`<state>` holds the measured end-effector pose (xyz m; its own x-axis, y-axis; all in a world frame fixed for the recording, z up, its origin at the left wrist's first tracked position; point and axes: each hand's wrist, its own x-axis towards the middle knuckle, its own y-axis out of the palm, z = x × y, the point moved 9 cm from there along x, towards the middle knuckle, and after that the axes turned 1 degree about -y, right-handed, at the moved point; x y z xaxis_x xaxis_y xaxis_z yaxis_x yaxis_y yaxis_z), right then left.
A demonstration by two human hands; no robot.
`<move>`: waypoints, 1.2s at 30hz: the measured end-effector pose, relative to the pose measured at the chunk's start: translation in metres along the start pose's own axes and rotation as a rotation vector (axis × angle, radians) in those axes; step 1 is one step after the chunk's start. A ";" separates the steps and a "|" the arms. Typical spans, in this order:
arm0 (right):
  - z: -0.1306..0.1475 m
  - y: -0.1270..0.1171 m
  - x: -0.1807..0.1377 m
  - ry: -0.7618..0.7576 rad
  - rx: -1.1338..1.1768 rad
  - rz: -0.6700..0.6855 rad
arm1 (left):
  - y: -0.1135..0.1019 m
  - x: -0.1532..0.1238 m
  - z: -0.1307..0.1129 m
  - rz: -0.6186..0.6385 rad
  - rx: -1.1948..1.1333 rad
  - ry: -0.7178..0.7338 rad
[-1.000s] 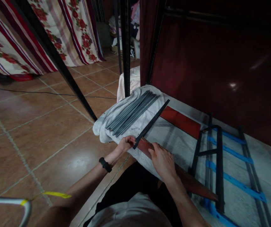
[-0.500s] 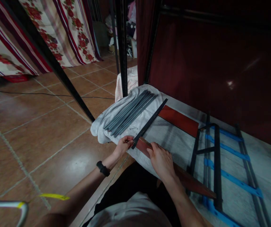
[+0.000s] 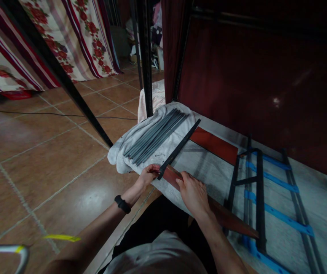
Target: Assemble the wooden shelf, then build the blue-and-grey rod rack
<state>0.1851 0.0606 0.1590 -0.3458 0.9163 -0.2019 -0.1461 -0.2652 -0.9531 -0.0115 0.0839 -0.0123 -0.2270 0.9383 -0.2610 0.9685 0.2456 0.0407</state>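
Observation:
My left hand (image 3: 147,176) is closed on the near end of a long black metal bar (image 3: 180,146) that runs away to the upper right. My right hand (image 3: 193,193) presses down on a reddish-brown board (image 3: 223,217) whose left end meets the black bar. Both lie on a white cloth (image 3: 209,171) spread over the floor. A black watch band (image 3: 122,204) sits on my left wrist. A bundle of several grey rods (image 3: 154,137) lies on the cloth just beyond my left hand.
A second red board (image 3: 214,144) lies farther back. A black frame with blue cross straps (image 3: 266,198) rests on the cloth at right. Black upright posts (image 3: 144,57) and a dark red fabric wall (image 3: 266,76) stand behind. Tiled floor (image 3: 37,152) extends left; flowered curtains (image 3: 66,38) hang beyond.
Hands and parts keep their hold and place. Only the view has shifted slightly, so everything sits a little to the left.

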 end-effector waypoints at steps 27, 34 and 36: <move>-0.003 -0.001 -0.001 0.014 0.017 0.022 | 0.003 0.004 -0.003 0.119 0.268 -0.010; -0.002 -0.003 -0.002 0.007 0.023 0.019 | 0.007 0.007 -0.004 0.122 0.297 0.046; -0.003 -0.003 -0.002 0.010 0.022 0.024 | 0.007 0.006 -0.002 0.132 0.284 0.048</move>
<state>0.1888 0.0602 0.1614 -0.3400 0.9127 -0.2269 -0.1586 -0.2935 -0.9427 -0.0067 0.0913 -0.0113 -0.0955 0.9697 -0.2250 0.9783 0.0497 -0.2013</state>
